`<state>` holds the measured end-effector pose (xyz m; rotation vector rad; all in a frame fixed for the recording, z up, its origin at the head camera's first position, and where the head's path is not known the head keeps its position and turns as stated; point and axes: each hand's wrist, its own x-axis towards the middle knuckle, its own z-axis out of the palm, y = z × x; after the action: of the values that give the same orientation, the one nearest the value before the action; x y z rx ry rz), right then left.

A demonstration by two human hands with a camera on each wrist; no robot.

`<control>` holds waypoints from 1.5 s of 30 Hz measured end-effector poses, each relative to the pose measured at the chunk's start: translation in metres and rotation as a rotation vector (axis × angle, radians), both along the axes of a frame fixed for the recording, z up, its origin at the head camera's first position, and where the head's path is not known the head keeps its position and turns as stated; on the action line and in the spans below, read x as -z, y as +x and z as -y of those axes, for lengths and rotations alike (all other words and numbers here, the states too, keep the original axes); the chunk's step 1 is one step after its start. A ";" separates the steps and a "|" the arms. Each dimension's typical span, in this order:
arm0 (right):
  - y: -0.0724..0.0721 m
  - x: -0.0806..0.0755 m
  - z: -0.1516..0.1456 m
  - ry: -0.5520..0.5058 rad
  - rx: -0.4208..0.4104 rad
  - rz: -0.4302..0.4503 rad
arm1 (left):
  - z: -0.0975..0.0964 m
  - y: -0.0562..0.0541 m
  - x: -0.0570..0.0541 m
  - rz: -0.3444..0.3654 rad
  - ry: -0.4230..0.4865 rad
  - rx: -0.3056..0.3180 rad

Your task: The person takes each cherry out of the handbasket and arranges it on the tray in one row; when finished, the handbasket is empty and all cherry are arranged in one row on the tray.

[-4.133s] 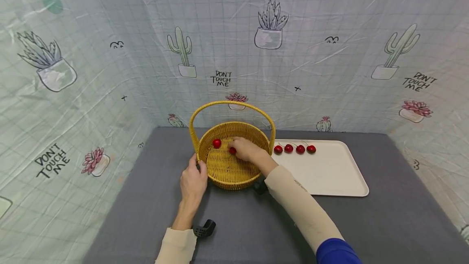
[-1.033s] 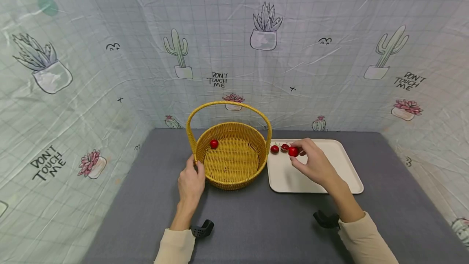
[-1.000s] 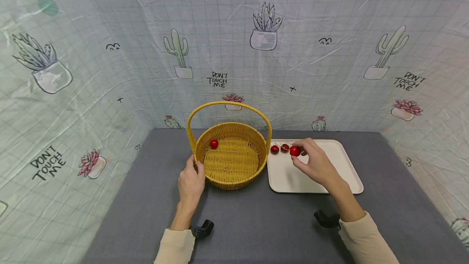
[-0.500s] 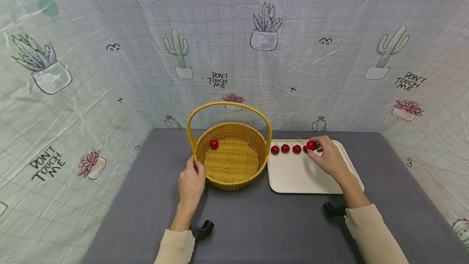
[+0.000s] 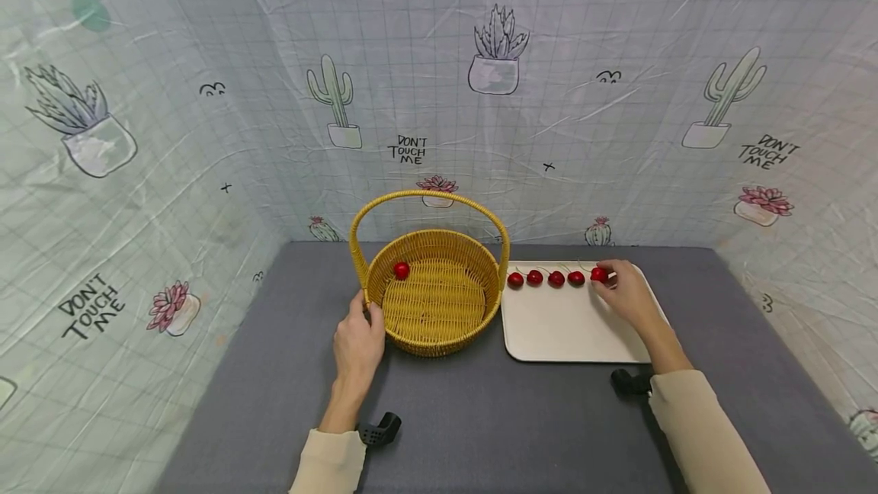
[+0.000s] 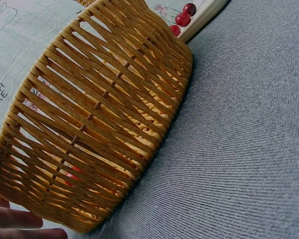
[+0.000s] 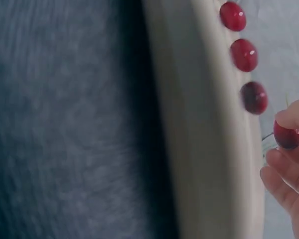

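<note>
In the head view, my right hand point(image 5: 627, 294) pinches a red cherry point(image 5: 599, 274) between thumb and fingers at the right end of a row on the white tray point(image 5: 569, 334). Several more cherries point(image 5: 556, 279) with thin stems line the tray's far side. The right wrist view shows the pinched cherry point(image 7: 287, 135) under my thumb, apart from the row. My left hand point(image 5: 358, 338) holds the left side of a yellow wicker basket point(image 5: 432, 345) below its tall handle. One cherry point(image 5: 401, 271) lies inside the basket, at the left; it shows faintly through the weave in the left wrist view.
The basket and tray stand side by side on a grey cloth-covered table point(image 5: 473, 425). The basket's arched handle point(image 5: 428, 193) rises over its opening. Behind and beside the table hangs a printed curtain point(image 5: 439, 82) with cactus drawings.
My right hand took a cherry from the basket and carried it right along the row to its right end, lowering it towards the tray. My left hand stays on the basket.
</note>
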<state>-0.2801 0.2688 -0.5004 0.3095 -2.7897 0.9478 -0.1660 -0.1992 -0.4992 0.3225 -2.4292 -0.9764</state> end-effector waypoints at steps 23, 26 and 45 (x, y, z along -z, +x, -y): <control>-0.016 0.010 0.004 0.082 0.068 0.126 | 0.000 0.001 -0.001 0.024 0.009 0.000; -0.017 0.010 0.003 0.093 0.066 0.136 | 0.000 0.001 -0.001 0.030 0.012 0.000; -0.006 -0.012 0.000 0.122 0.031 0.190 | 0.001 0.001 -0.001 0.022 0.014 0.007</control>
<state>-0.2863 0.2685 -0.4886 0.2012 -3.0231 0.8429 -0.1654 -0.1998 -0.4985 0.3322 -2.4456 -0.9985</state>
